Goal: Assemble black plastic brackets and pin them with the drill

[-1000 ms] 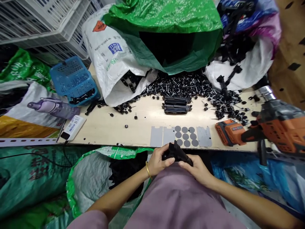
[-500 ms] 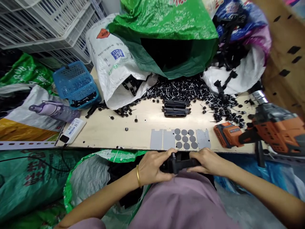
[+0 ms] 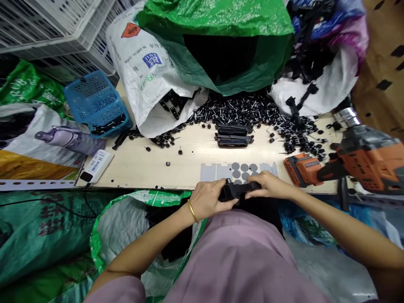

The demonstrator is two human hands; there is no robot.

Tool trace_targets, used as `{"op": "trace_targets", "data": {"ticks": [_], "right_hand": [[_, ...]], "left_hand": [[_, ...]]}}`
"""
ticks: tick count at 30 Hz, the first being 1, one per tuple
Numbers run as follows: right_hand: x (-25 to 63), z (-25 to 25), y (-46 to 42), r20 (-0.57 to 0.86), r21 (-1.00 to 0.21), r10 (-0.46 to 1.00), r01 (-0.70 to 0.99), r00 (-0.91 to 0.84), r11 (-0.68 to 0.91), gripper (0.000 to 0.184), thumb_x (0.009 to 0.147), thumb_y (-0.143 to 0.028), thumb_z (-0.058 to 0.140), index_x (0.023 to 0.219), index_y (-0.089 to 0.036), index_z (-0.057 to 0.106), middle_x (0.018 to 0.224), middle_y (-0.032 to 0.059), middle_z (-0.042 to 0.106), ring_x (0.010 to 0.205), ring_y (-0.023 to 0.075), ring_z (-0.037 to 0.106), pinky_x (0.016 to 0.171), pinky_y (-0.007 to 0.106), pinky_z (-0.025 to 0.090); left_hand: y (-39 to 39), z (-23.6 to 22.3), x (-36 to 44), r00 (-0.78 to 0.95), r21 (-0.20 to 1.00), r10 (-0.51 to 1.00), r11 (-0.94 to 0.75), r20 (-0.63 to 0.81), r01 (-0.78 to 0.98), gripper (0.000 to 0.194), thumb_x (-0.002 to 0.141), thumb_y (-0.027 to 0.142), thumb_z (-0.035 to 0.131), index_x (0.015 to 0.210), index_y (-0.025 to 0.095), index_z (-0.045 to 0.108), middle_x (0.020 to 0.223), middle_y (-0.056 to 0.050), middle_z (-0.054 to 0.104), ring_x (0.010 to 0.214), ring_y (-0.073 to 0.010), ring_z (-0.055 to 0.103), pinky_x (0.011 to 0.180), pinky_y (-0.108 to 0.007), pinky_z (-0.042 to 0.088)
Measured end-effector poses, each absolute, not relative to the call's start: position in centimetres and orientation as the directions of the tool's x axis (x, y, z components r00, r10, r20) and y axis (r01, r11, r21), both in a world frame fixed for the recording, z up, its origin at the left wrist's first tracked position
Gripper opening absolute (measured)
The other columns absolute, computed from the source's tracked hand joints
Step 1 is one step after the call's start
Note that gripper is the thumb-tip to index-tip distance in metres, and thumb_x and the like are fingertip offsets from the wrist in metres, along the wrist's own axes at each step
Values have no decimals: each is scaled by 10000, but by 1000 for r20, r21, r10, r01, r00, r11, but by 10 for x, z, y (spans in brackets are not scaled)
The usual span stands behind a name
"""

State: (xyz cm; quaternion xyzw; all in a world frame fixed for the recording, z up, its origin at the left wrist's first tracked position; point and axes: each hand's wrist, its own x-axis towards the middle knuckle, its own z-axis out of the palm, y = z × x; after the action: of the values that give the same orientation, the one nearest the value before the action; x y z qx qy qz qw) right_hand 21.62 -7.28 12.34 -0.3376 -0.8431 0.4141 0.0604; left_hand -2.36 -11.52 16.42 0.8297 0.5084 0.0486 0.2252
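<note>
Between my two hands, at the bench's front edge, is a black plastic part (image 3: 237, 190), long with a small knob standing up near its left end. My left hand (image 3: 206, 198) is closed round the left end, thumb on top near the knob. The right end is gripped by my right hand (image 3: 267, 185), its fingers bent over it. Just behind the part lies a grey sheet (image 3: 224, 171) with several round discs, partly covered by my hands. Farther back, black plastic bars (image 3: 234, 140) are stacked on the bench (image 3: 142, 168).
Small black knobs with metal pins (image 3: 240, 107) heap before a green bag (image 3: 214, 17). An orange power drill (image 3: 368, 158) with its battery (image 3: 303, 168) lies right. Left are a blue basket (image 3: 94, 101), purple bottle (image 3: 71, 141) and white power strip (image 3: 96, 167). An open sack (image 3: 120, 223) stands below.
Both hands have risen with the black part, from below the bench edge to over it, now covering some of the grey discs. The whole view has shifted slightly.
</note>
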Motion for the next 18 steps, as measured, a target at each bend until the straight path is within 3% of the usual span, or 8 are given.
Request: {"op": "trace_targets", "data": {"ticks": [7, 13, 18], "right_hand": [[219, 118, -70, -128, -759, 621, 479, -774, 441, 476, 761, -636, 552, 747, -162, 592, 499, -42, 449, 473, 84, 379, 482, 208, 227], [218, 123, -80, -69, -716, 686, 514, -724, 472, 451, 794, -607, 534, 755, -162, 592, 489, -39, 445, 443, 76, 331, 476, 214, 222], [216, 121, -83, -119, -742, 702, 532, -702, 407, 447, 790, -604, 543, 740, -162, 590, 509, -31, 464, 467, 82, 378, 487, 208, 243]], "left_hand": [[-116, 163, -22, 524, 387, 851, -471, -40, 793, 471, 767, 519, 549, 1081, 169, 580, 810, -26, 721, 670, -210, 684, 558, -272, 478], [-114, 153, -27, 554, 441, 831, -519, 57, 732, 466, 756, 488, 574, 1089, 162, 578, 777, -21, 712, 643, -196, 671, 577, -269, 472], [-106, 160, -28, 580, 469, 809, -480, -90, 742, 486, 763, 517, 562, 1116, 183, 570, 844, -28, 709, 731, -217, 682, 625, -283, 488]]}}
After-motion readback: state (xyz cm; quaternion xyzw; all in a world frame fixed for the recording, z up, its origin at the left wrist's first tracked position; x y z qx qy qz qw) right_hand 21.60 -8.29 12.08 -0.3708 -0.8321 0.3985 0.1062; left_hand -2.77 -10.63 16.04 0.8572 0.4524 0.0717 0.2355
